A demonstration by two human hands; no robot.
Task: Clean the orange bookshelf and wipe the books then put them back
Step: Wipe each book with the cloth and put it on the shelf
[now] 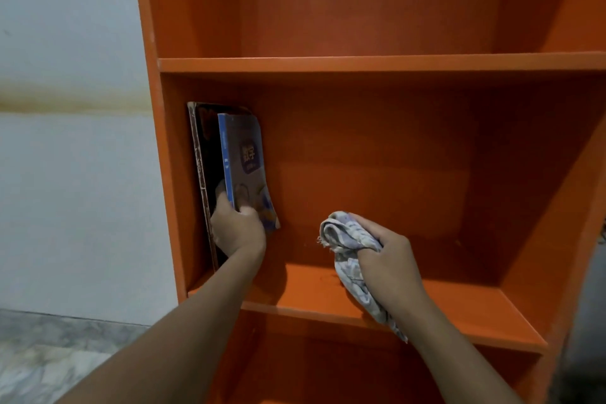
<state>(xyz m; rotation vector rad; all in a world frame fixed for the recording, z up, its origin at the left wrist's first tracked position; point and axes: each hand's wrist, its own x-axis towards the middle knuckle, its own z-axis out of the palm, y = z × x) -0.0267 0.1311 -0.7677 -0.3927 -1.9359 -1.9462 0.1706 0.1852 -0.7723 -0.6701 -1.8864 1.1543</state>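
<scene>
The left hand's fingers curl behind a thin paperback book with a blue spine and purplish cover, with the thumb pressed on its front, pinching its lower end. The fingertips are hidden between it and a dark, worn-edged book that stands against the left wall of the orange wooden bookshelf, left of centre. The cover print is blurred. Lower centre, the right hand's fingers close tightly round a crumpled pale blue-and-white patterned cloth, whose tail hangs past the shelf's front edge. The bookshelf's right side is cut off.

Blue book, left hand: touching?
Touching. The head view shows the left hand gripping the blue book at its lower edge, thumb on the cover, fingers behind.
</scene>
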